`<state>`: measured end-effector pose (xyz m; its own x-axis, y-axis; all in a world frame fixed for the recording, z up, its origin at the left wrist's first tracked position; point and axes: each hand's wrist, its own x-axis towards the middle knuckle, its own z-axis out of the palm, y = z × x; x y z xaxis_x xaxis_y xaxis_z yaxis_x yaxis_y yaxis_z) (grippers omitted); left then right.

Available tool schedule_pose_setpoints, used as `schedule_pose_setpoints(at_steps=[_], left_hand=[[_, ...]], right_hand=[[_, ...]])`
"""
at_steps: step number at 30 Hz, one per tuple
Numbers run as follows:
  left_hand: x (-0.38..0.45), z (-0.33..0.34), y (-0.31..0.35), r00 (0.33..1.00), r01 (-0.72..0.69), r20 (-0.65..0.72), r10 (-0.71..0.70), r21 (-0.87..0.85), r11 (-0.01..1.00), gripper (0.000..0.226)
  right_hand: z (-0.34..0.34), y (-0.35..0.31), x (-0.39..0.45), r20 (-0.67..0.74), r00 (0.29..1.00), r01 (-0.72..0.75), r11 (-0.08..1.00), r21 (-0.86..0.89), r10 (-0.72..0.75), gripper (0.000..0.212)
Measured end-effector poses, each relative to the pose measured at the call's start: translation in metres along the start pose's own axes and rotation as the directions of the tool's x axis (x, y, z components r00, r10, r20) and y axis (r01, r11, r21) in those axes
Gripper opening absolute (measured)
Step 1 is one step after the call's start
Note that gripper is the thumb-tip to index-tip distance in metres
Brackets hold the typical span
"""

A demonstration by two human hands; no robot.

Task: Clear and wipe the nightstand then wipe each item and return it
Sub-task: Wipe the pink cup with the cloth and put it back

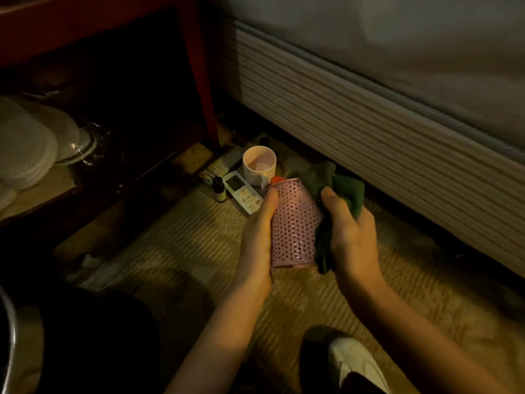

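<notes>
Two hands work over the woven straw floor mat (199, 265) beside the bed: the left hand (257, 237) curls round a pink cylindrical container dotted with small holes (292, 226), held tilted in the air, while the right hand (350, 231) grips a bunched dark green cloth (345, 189) pressed against the container's right side. Below them, near the red wooden nightstand leg (203, 81), stand a ribbed white cup (259, 164), a small dark-capped bottle (219, 189) and a white remote control (244, 191). A hard rub could twist the smooth container out of the one-handed grip, likely dropping it onto the cup; the trailing cloth might also topple the bottle.
</notes>
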<state>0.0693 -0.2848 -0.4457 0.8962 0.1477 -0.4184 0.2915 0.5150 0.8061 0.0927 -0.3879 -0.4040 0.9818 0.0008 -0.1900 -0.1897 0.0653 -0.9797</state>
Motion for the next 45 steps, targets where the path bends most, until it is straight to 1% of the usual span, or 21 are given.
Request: schedule_pose_setpoints(at_steps=[2, 3, 7, 10, 12, 14, 17, 19, 21, 23, 26, 28, 29, 30, 32, 34, 36, 38, 41, 43, 45], left_hand=[[0.001, 0.000, -0.002, 0.994, -0.036, -0.099, 0.049, 0.128, 0.991, 0.067], [-0.001, 0.002, -0.002, 0.995, -0.039, -0.088, 0.052, 0.143, 0.989, 0.069], [-0.005, 0.011, 0.001, 1.000, -0.007, 0.006, 0.007, 0.015, 1.000, 0.090], [-0.005, 0.008, -0.001, 0.999, 0.046, -0.017, -0.049, -0.108, 0.993, 0.081], [-0.007, 0.005, -0.002, 0.990, 0.139, 0.040, -0.133, -0.247, 0.959, 0.077], [-0.011, 0.002, -0.001, 0.987, 0.155, 0.090, -0.131, -0.351, 0.924, 0.069], [-0.017, 0.002, 0.004, 0.988, 0.132, 0.134, -0.071, -0.528, 0.839, 0.043], [-0.017, 0.002, 0.007, 0.994, 0.097, 0.095, -0.050, -0.606, 0.790, 0.042], [-0.016, -0.001, 0.010, 0.997, 0.081, 0.059, -0.056, -0.659, 0.748, 0.059], [-0.014, -0.004, 0.014, 0.998, 0.036, -0.016, -0.060, -0.631, 0.775, 0.066], [-0.012, -0.002, 0.018, 0.994, 0.013, -0.087, -0.072, -0.547, 0.837, 0.063], [-0.014, 0.002, 0.018, 0.992, 0.056, -0.066, -0.105, -0.516, 0.855, 0.063], [-0.015, 0.005, 0.018, 0.991, 0.100, -0.025, -0.130, -0.503, 0.859, 0.063], [-0.017, 0.007, 0.020, 0.990, 0.131, 0.015, -0.142, -0.491, 0.861, 0.062], [-0.020, 0.009, 0.020, 0.991, 0.120, 0.007, -0.131, -0.450, 0.885, 0.064], [-0.020, 0.009, 0.016, 0.997, 0.043, -0.045, -0.068, -0.416, 0.908, 0.066], [-0.020, 0.009, 0.011, 0.995, -0.078, -0.082, 0.049, -0.396, 0.915, 0.065], [-0.018, 0.008, 0.007, 0.981, -0.195, -0.082, 0.177, -0.354, 0.915, 0.072], [-0.019, 0.006, 0.007, 0.935, -0.351, -0.030, 0.353, -0.213, 0.912, 0.086], [-0.019, 0.004, 0.006, 0.920, -0.390, -0.038, 0.389, -0.169, 0.905, 0.092], [-0.018, 0.003, 0.006, 0.917, -0.397, -0.093, 0.387, -0.131, 0.909, 0.106]], right_hand=[[-0.001, 0.005, -0.002, 0.030, 0.988, 0.153, 0.983, -0.099, -0.151, 0.011], [-0.001, 0.008, -0.001, 0.061, 0.979, 0.198, 0.973, -0.116, -0.192, 0.016], [0.000, 0.014, 0.005, 0.240, 0.938, 0.295, 0.939, -0.176, -0.249, 0.037], [0.003, 0.009, 0.010, 0.266, 0.959, 0.109, 0.994, -0.016, -0.101, 0.023], [0.003, 0.003, 0.017, 0.195, 0.978, -0.085, 0.993, 0.083, 0.067, 0.012], [0.001, 0.005, 0.025, 0.129, 0.972, -0.208, 0.974, 0.095, 0.195, 0.011], [0.005, 0.016, 0.027, 0.034, 0.957, -0.288, 0.943, 0.169, 0.287, 0.020], [0.005, 0.024, 0.026, -0.091, 0.949, -0.262, 0.918, 0.297, 0.300, 0.024], [0.000, 0.028, 0.021, -0.244, 0.952, -0.120, 0.958, 0.260, 0.185, 0.023], [-0.007, 0.028, 0.013, -0.291, 0.951, 0.124, 0.990, 0.060, -0.101, 0.037], [-0.002, 0.022, -0.001, -0.064, 0.859, 0.509, 0.861, -0.010, -0.508, 0.052], [0.010, 0.019, -0.010, 0.167, 0.747, 0.664, 0.735, -0.138, -0.643, 0.051], [0.015, 0.017, -0.013, 0.241, 0.724, 0.689, 0.698, -0.195, -0.646, 0.050], [0.019, 0.015, -0.013, 0.268, 0.741, 0.669, 0.706, -0.230, -0.615, 0.048], [0.025, 0.006, -0.011, 0.211, 0.841, 0.534, 0.825, -0.184, -0.498, 0.037], [0.029, -0.010, -0.004, 0.098, 0.945, 0.314, 0.949, -0.009, -0.312, 0.023], [0.027, -0.018, 0.009, 0.009, 0.998, 0.052, 0.980, 0.190, -0.054, 0.013], [0.023, -0.018, 0.019, 0.056, 0.977, -0.213, 0.918, 0.336, 0.206, 0.021], [0.018, -0.015, 0.012, 0.262, 0.833, -0.554, 0.717, 0.423, 0.488, 0.040], [0.015, -0.011, 0.007, 0.323, 0.746, -0.665, 0.619, 0.419, 0.583, 0.042], [0.012, -0.008, 0.003, 0.352, 0.707, -0.705, 0.566, 0.427, 0.614, 0.048]])
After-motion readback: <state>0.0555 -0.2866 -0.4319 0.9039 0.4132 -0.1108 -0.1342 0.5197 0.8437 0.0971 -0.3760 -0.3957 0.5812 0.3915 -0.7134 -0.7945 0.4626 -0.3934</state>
